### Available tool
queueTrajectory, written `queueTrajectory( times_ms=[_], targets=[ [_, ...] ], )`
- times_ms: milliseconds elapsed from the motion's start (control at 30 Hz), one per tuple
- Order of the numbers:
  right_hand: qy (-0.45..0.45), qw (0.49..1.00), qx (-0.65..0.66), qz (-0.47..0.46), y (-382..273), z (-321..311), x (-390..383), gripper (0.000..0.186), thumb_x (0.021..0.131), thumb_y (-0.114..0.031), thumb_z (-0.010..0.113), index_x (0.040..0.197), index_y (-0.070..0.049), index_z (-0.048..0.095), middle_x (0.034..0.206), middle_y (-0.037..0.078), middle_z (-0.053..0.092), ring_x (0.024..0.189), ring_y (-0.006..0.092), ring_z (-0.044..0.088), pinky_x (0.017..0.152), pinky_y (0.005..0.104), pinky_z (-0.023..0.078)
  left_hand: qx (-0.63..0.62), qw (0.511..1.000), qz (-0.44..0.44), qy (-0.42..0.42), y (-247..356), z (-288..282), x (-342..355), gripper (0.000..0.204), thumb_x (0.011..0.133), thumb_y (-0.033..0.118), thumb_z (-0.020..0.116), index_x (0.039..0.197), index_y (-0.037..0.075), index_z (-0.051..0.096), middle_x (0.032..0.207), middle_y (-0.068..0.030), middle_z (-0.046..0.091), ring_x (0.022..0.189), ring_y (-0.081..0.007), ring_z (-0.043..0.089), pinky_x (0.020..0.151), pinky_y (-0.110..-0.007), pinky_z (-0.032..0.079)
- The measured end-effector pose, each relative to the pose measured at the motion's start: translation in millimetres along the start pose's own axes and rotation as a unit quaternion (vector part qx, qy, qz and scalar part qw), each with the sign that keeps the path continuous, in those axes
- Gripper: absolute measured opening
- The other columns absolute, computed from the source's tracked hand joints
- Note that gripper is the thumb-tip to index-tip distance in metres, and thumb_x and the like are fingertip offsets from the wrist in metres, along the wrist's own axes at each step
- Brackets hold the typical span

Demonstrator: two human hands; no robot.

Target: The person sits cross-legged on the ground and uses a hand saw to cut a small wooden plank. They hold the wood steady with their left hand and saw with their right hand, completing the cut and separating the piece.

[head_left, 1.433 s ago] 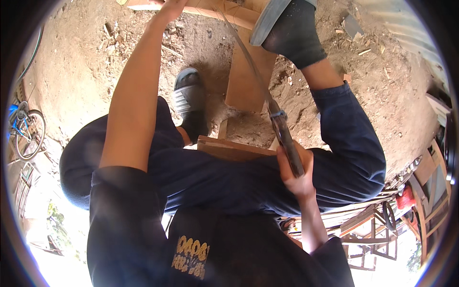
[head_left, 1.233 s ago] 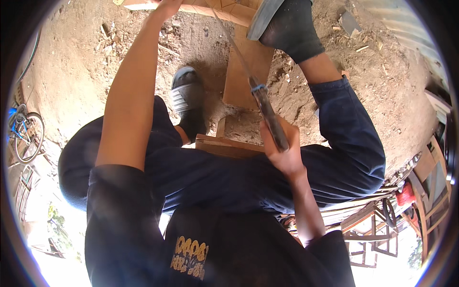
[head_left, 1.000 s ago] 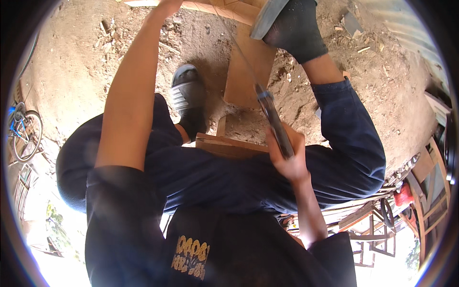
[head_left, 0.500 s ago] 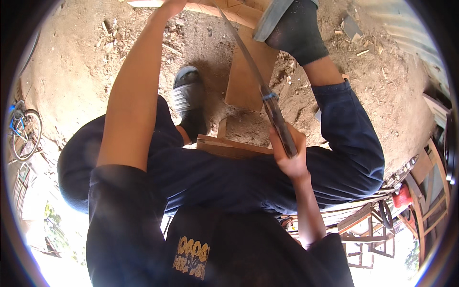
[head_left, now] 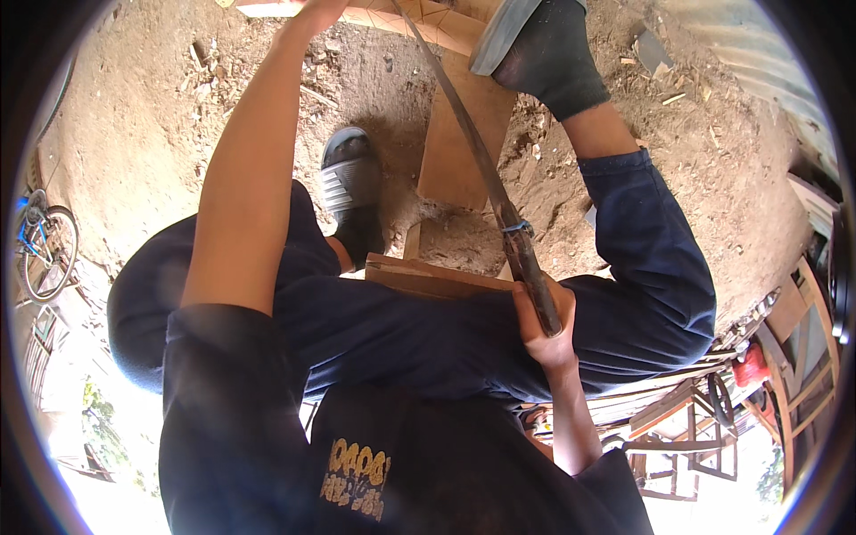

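Note:
My right hand point(head_left: 546, 321) is closed around the dark handle of a long tool point(head_left: 473, 134), apparently a handsaw, whose thin blade reaches up to a pale wooden beam point(head_left: 428, 27) at the top of the view. My left hand point(head_left: 323, 12) is at that beam's left part, cut by the frame edge, its fingers hidden. My right foot in a grey sandal point(head_left: 490, 45) rests against the beam's right part, over an upright board point(head_left: 450, 147). My left sandalled foot point(head_left: 348, 178) is on the dirt. A wooden plank point(head_left: 428, 278) lies crosswise just beyond my lap.
Dirt floor point(head_left: 160, 116) with scattered wood chips surrounds me. A blue bicycle point(head_left: 49, 250) stands at the left. A corrugated metal sheet point(head_left: 749, 62) runs along the upper right. Wooden frames point(head_left: 798, 357) and a red object point(head_left: 749, 366) are at the lower right.
My right hand with the tool has gone up and back down; since half a second ago it moved down toward me, drawing the blade along. My left hand stayed at the beam.

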State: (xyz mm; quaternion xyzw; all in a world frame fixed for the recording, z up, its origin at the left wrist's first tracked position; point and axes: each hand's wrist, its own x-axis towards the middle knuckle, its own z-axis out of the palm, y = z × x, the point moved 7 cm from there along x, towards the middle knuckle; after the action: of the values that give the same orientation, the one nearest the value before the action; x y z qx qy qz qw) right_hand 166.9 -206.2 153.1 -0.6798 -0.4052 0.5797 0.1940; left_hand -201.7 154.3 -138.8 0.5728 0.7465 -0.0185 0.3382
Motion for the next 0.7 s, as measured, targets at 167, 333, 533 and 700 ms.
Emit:
queueTrajectory(
  times_ms=[167, 333, 533, 700],
  targets=[
    [-0.009, 0.999, 0.022, -0.023, -15, 3, 24, 0.015, 0.093, -0.003, 0.062, 0.08, 0.001, 0.057, 0.062, -0.003, 0.048, 0.06, 0.0034, 0.042, 0.051, 0.025, 0.034, -0.022, 0.999, -0.008, -0.037, -2, 3, -8, 0.072, 0.099, 0.068, 0.034, 0.151, 0.02, 0.045, 0.16, -0.0268, -0.021, 0.142, -0.0508, -0.032, 0.115, -0.069, -0.006],
    [0.006, 0.999, 0.008, -0.038, -8, -3, -6, 0.012, 0.091, 0.001, 0.064, 0.079, 0.001, 0.06, 0.06, 0.004, 0.054, 0.053, 0.0068, 0.049, 0.047, 0.0299, 0.038, -0.017, 0.999, -0.006, -0.049, 4, -9, -9, 0.071, 0.099, 0.068, 0.035, 0.15, 0.02, 0.046, 0.158, -0.0258, -0.029, 0.142, -0.049, -0.034, 0.116, -0.069, -0.005],
    [-0.01, 0.998, 0.026, -0.051, -8, 5, 21, 0.014, 0.091, 0.0, 0.064, 0.079, 0.002, 0.058, 0.061, 0.003, 0.054, 0.053, 0.0068, 0.048, 0.046, 0.0295, 0.037, 0.036, 0.996, 0.03, -0.079, -1, -14, 1, 0.07, 0.099, 0.067, 0.035, 0.152, 0.021, 0.042, 0.159, -0.0257, -0.027, 0.143, -0.0459, -0.034, 0.119, -0.062, -0.006],
    [-0.005, 0.998, -0.001, -0.058, -9, -8, 6, 0.012, 0.091, 0.0, 0.064, 0.08, 0.002, 0.059, 0.06, 0.006, 0.055, 0.052, 0.0085, 0.05, 0.047, 0.0301, 0.039, -0.032, 0.998, -0.026, -0.038, -3, -9, -10, 0.076, 0.099, 0.068, 0.034, 0.154, 0.016, 0.038, 0.161, -0.0256, -0.022, 0.144, -0.0436, -0.033, 0.12, -0.059, -0.007]
  ],
)
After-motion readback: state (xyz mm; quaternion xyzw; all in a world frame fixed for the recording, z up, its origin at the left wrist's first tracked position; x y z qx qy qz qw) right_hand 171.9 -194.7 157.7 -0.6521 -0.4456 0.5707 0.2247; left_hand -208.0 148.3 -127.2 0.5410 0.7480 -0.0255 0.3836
